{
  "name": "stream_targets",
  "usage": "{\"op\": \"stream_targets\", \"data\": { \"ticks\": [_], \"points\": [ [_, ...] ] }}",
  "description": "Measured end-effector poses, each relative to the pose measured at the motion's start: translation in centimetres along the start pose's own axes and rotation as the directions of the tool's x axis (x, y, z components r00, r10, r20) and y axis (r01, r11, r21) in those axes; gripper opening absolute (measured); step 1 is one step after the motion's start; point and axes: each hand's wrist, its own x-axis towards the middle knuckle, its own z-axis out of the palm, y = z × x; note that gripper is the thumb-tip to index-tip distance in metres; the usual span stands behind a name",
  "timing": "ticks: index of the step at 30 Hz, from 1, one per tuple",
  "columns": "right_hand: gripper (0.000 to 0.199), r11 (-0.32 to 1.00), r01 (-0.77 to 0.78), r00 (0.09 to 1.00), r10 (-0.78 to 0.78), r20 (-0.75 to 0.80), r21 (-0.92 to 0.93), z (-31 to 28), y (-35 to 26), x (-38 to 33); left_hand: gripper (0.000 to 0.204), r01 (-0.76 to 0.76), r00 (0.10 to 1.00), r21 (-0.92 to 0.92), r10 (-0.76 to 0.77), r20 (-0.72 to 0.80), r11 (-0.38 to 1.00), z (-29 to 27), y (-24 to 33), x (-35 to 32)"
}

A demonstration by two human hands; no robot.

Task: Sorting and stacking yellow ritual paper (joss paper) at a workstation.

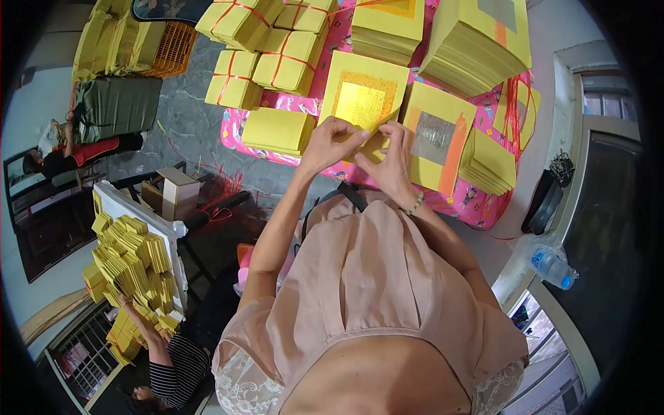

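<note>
Both of my hands are at the near edge of a yellow paper sheet [334, 69] with a gold foil square, on top of a pile. My left hand [330, 143] pinches the sheet's near edge with thumb and bent fingers. Close beside it, my right hand [392, 164] has its curled fingers at the lifted near right corner. A fold of paper shows between the hands; the fingertips partly hide it. Right of them lies a stack of yellow sheets with a silver square [434, 135] and an orange stripe. A banded-free folded yellow bundle [277, 129] lies to the left.
The pink patterned tablecloth [477, 207] covers the table. Red-tied yellow bundles [287, 59] stand far left, tall paper stacks [477, 48] far right. Red strings [513, 114] hang at the right. Two other people are at the left, one by a table of yellow bundles [131, 256].
</note>
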Motion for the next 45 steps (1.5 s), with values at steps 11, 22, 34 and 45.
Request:
{"op": "stream_targets", "data": {
  "ticks": [11,22,34,45],
  "points": [
    [0.074,0.983,0.082,0.994,-0.069,0.087,-0.163,-0.6,-1.4,-0.1,0.027,0.152,0.978,-0.127,-0.131,0.161,0.980,-0.3,0.2,0.1],
    [0.074,0.973,0.184,0.981,-0.175,0.079,-0.137,-0.3,-0.1,-0.5,0.021,0.115,0.989,-0.277,-0.084,0.119,0.954,0.2,-1.1,0.0],
    [0.080,0.975,0.221,0.971,-0.219,0.092,-0.014,-1.4,1.5,-1.3,0.024,0.157,0.985,-0.104,-0.148,0.089,0.982,1.1,-1.6,-0.1],
    [0.068,0.980,0.182,0.983,-0.183,-0.003,-0.084,-3.9,0.6,-1.3,0.029,0.074,0.997,-0.099,-0.073,0.013,0.992,1.6,-1.9,0.2]
  ]
}}
